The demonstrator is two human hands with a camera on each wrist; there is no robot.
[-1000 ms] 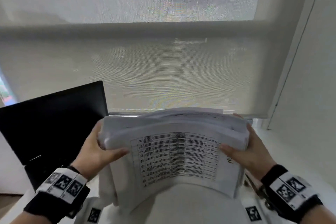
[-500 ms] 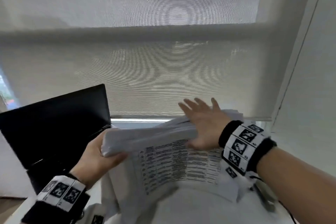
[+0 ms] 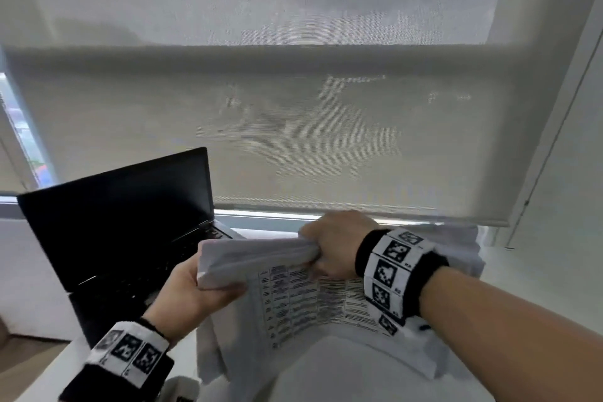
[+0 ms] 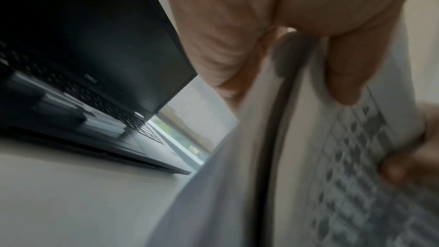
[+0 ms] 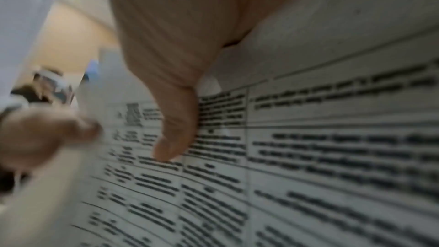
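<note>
Right hand (image 3: 339, 243), flat earlier, is curling around thick white stack of printed paper sheets (image 3: 257, 258); left hand (image 3: 192, 295) is gripping its end; I am gathering it.

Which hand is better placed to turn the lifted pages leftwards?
Probably the right hand: it grips the lifted pages from above at their right end; the left hand holds the laptop-side end, near the laptop.

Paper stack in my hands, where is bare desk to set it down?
Bare desk lies right of the printed sheets, toward the wall. Another strip lies between the laptop base and the sheets. The middle is crowded: left hand and right hand grip the paper stack over those sheets.
</note>
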